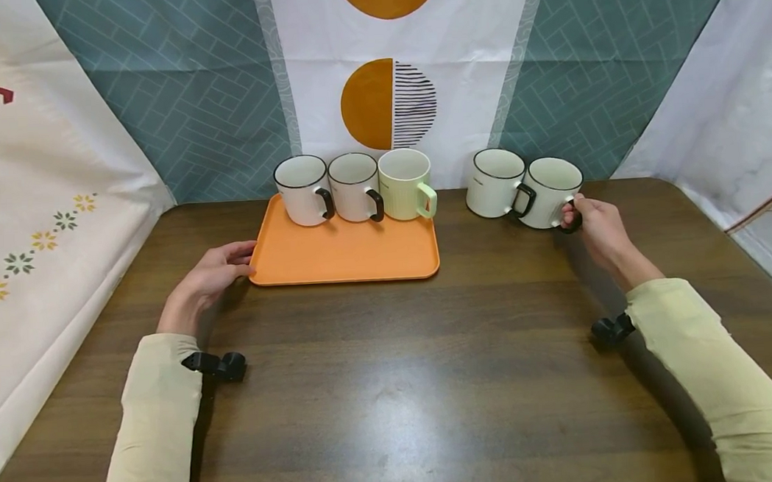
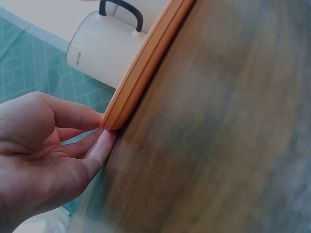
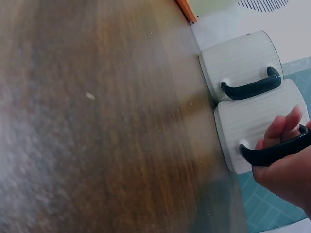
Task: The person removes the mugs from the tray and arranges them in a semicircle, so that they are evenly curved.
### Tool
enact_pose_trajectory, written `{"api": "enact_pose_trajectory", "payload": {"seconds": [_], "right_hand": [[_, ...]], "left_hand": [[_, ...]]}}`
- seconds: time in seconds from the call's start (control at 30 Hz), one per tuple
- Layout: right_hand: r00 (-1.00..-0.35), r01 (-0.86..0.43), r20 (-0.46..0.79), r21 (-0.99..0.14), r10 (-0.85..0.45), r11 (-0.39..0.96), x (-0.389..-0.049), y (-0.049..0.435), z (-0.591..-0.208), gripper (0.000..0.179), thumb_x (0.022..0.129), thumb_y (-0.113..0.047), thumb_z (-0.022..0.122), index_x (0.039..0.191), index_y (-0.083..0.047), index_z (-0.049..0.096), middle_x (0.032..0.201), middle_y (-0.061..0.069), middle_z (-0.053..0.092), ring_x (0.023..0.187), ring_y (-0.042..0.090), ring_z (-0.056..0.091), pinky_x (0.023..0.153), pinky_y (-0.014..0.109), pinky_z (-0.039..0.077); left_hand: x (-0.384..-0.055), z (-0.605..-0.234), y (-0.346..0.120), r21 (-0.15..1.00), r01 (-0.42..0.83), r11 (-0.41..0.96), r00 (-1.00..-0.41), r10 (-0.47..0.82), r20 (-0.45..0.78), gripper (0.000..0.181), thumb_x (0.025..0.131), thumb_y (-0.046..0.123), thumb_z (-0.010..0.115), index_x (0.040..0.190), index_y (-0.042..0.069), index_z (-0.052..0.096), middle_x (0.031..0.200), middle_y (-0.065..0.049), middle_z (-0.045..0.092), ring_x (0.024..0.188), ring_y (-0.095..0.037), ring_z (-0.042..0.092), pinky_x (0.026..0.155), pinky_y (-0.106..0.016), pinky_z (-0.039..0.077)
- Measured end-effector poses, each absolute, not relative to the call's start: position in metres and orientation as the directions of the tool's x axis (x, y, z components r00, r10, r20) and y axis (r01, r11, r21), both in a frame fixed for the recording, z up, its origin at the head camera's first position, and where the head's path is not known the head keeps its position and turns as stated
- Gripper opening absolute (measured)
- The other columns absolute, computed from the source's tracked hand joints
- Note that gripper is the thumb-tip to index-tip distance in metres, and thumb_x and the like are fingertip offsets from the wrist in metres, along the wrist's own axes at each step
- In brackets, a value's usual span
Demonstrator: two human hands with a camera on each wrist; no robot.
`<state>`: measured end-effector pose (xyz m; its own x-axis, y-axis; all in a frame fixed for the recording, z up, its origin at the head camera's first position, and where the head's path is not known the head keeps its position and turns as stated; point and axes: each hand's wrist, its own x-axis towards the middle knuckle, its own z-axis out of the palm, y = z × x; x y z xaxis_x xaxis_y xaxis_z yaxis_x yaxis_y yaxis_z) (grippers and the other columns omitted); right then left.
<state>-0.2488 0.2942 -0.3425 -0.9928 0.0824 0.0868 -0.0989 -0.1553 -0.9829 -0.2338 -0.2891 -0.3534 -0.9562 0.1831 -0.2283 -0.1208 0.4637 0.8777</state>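
My right hand (image 1: 603, 231) curls its fingers round the black handle of a white mug (image 1: 547, 192) at the back right. In the right wrist view those fingers (image 3: 276, 130) pass through the handle. Close against this mug on its left stands another white mug (image 1: 492, 184), its black handle towards the held one. My left hand (image 1: 214, 277) pinches the left edge of an orange tray (image 1: 344, 262), near its front corner. Along the tray's back stand a white mug (image 1: 302, 194), a second white mug (image 1: 353, 190), both with black handles, and a pale green mug (image 1: 404, 188).
All of this is on a brown wooden table (image 1: 394, 373). A patterned cloth (image 1: 185, 98) hangs behind the table's back edge. White cloth (image 1: 42, 255) runs along the left side, and more white cloth (image 1: 737, 116) hangs at the right.
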Motion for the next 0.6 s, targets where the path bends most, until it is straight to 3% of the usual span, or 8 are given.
{"api": "enact_pose_trajectory", "payload": {"seconds": [0.43, 0.6], "right_hand": [[-0.999, -0.039, 0.035, -0.979, 0.024, -0.2, -0.244, 0.2872, -0.3396, 0.034, 0.104, -0.012, 0.038, 0.08, -0.002, 0.06, 0.075, 0.0, 0.055, 0.064, 0.008, 0.052, 0.066, 0.018, 0.047], [-0.999, -0.034, 0.032, -0.994, 0.024, -0.106, -0.244, 0.2884, -0.3376, 0.036, 0.104, -0.014, 0.04, 0.078, -0.003, 0.062, 0.073, -0.001, 0.056, 0.063, 0.007, 0.052, 0.066, 0.017, 0.046]], "left_hand": [[-0.2326, -0.3506, -0.2876, 0.875, -0.146, 0.463, -0.952, 0.175, -0.251, 0.06, 0.095, -0.006, 0.049, 0.15, -0.006, 0.024, 0.15, -0.026, 0.029, 0.132, -0.038, 0.033, 0.11, -0.048, 0.027], [-0.2341, -0.3517, -0.2886, 0.879, -0.149, 0.453, -0.951, 0.177, -0.253, 0.061, 0.095, -0.006, 0.049, 0.15, -0.006, 0.023, 0.15, -0.026, 0.029, 0.132, -0.038, 0.032, 0.111, -0.049, 0.026]]}}
